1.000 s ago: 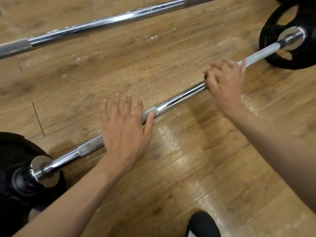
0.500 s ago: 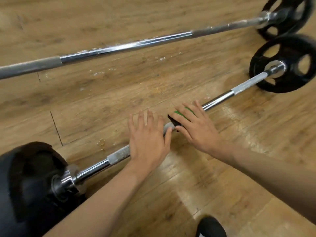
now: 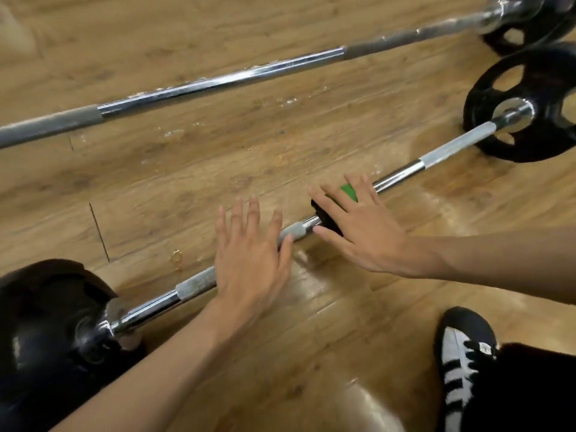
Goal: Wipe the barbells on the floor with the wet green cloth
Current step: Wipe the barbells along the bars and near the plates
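Two barbells [image 3: 400, 172] [image 3: 218, 81] lie with two flat hands [image 3: 252, 260] [image 3: 363, 230], one green cloth [image 3: 349, 192].

Left hand [image 3: 252, 260] lying palm down, fingers straight and slightly spread, pointing away from body; thumb angling out to right. Left forearm [image 3: 156, 363] extending from lower left, bare, wrist straight. Right hand [image 3: 358, 226] lying palm down, fingers straight and fanned, pointing up-left; thumb stretching toward left hand. Right forearm [image 3: 498, 260] extending from right edge, bare. Hands sitting near each other, not touching.
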Motion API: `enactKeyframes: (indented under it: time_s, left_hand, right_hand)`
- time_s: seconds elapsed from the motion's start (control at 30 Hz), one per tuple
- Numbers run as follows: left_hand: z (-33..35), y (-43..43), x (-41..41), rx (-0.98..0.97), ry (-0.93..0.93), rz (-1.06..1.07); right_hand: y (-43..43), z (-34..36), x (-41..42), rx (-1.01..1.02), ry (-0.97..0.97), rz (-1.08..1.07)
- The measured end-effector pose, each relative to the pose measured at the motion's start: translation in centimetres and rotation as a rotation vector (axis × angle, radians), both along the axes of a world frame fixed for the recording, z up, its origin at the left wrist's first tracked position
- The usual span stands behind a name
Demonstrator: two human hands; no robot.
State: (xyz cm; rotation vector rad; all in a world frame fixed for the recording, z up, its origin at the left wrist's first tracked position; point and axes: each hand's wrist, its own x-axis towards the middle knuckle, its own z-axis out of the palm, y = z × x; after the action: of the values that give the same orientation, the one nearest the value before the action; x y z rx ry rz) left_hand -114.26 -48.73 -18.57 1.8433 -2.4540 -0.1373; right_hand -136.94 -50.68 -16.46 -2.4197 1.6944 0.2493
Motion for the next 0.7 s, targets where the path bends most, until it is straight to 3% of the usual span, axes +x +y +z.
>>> enactKeyframes:
  time_s: [0.23,0.43,0.57,0.7]
  left_hand:
    - [0.0,-0.7,-4.3,-0.02,-0.051,0.146]
    - [-0.2,-1.1,-6.4,-0.075,-0.186,0.35]
    - [-0.1,-1.3,-7.0,-0.033,-0.242,0.403]
    - [0.2,-1.4,-6.9,-0.007,-0.222,0.417]
  right_hand:
    - [-1.0,-0.2,-2.9,-0.066,0.032,0.326]
    - [-3.0,1.0,-0.5,0.092,-0.118,0.138]
    - [-2.2,0.0,-1.0,-0.024,-0.1,0.255]
    - [-3.5,-1.9,-4.0,-0.185,-0.212,0.351]
